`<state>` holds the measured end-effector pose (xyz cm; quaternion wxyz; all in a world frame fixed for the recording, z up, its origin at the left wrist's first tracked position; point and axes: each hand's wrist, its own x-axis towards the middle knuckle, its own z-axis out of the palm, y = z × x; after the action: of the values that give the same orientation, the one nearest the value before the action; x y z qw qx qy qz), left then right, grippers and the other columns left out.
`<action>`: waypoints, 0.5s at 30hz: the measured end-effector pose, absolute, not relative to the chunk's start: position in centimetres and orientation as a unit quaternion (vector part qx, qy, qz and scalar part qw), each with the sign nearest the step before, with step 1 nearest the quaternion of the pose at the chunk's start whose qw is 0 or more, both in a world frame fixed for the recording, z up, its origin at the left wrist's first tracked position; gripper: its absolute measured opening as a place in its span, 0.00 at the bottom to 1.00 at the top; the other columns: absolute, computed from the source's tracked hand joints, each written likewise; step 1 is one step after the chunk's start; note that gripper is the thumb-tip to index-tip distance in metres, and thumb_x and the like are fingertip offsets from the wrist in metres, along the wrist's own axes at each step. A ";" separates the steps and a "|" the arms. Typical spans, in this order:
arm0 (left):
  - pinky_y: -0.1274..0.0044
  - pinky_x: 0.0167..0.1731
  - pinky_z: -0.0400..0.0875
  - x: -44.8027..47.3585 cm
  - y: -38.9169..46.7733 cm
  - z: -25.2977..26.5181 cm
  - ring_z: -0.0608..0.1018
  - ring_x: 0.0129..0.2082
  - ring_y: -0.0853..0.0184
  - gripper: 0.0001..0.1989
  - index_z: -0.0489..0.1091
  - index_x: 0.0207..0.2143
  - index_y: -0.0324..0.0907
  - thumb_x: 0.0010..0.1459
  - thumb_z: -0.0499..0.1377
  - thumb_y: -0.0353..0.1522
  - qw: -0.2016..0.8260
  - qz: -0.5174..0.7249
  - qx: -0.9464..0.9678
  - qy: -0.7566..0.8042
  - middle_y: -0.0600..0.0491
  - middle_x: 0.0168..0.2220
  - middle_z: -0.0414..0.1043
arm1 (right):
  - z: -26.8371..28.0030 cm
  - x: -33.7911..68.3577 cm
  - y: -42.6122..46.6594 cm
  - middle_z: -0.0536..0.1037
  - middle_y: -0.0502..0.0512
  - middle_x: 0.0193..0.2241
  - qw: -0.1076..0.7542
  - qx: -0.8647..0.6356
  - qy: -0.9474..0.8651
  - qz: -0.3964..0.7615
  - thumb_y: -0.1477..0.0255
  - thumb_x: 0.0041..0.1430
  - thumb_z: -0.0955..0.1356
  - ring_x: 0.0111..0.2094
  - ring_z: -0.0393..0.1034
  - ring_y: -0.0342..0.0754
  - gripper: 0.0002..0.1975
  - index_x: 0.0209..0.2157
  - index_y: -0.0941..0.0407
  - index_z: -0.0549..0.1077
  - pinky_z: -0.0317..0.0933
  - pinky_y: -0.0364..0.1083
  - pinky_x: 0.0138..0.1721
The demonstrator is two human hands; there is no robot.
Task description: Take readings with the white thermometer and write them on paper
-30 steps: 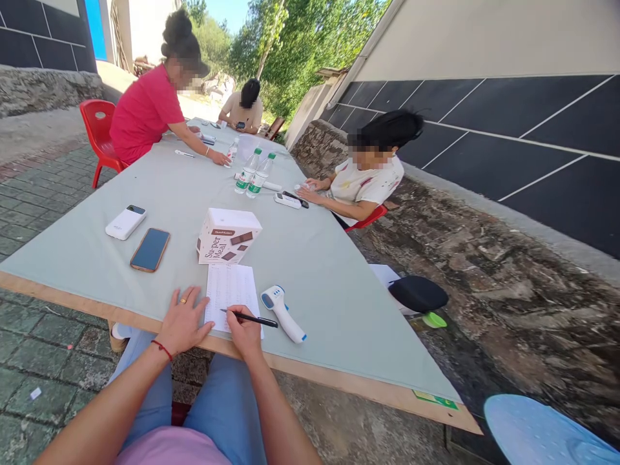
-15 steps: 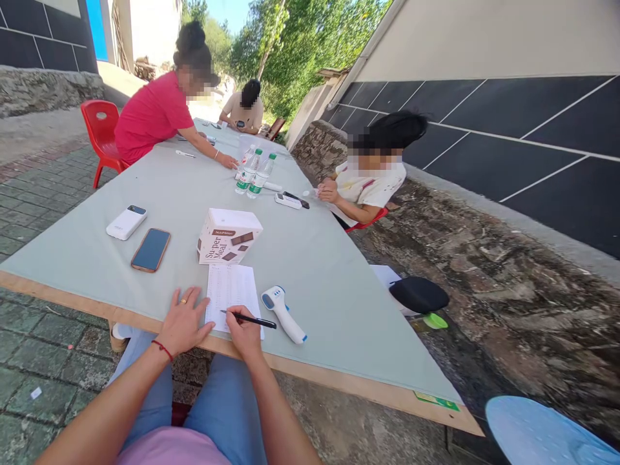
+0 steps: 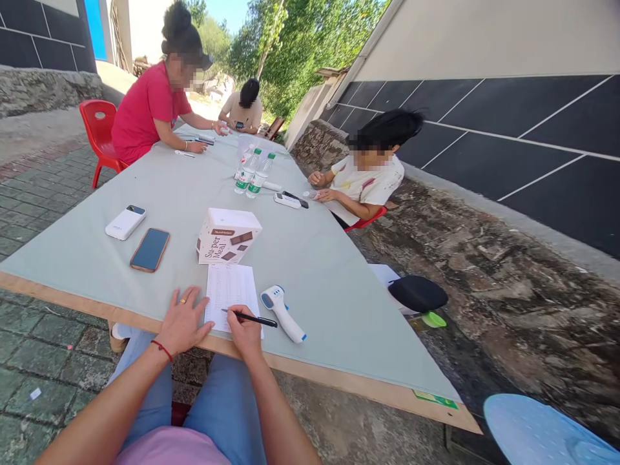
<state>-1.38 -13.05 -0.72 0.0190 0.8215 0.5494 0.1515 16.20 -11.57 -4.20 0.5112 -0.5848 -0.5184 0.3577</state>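
The right hand sits at the near edge of the counter, its fingers closed around a black pen. The pen's long axis runs nearly level across the view, the tip pointing left onto the sheet of paper and the tail pointing right toward the white thermometer. The tip touches the lower part of the sheet, just above the knuckles, so the paper lies away from the fingers and slightly left of them. The right hand is the nearer one to the pen; the left hand rests flat with its fingers spread open and holding nothing, pressed on the counter at the sheet's left edge (whether the thumb overlaps the paper is hard to tell).

The pen is slim and dark, with a fine point. The sheet is white, upright in portrait, printed with faint rows too small to read. Just beyond its far edge stands a white box with brown lettering, close to the paper or touching it. The thermometer lies just right of the sheet, its blue-tipped handle angled toward the near right. Farther left lie a phone and a white power bank, well apart from both hands. Other people sit at the far end of the counter with water bottles between them.
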 end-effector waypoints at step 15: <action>0.53 0.61 0.50 -1.2 -13.0 -0.5 0.61 0.63 0.50 0.25 0.65 0.57 0.42 0.60 0.56 0.43 0.035 0.150 0.820 0.551 0.38 0.62 0.60 | -4.7 16.6 -11.7 0.74 0.51 0.25 0.535 -0.581 -0.550 0.272 0.65 0.55 0.64 0.27 0.67 0.47 0.10 0.29 0.55 0.72 0.62 0.46 0.31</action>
<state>-1.24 -13.03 -0.47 0.0352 0.8202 0.5508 0.1502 16.64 -11.72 -4.71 0.5346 -0.5812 -0.5497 0.2724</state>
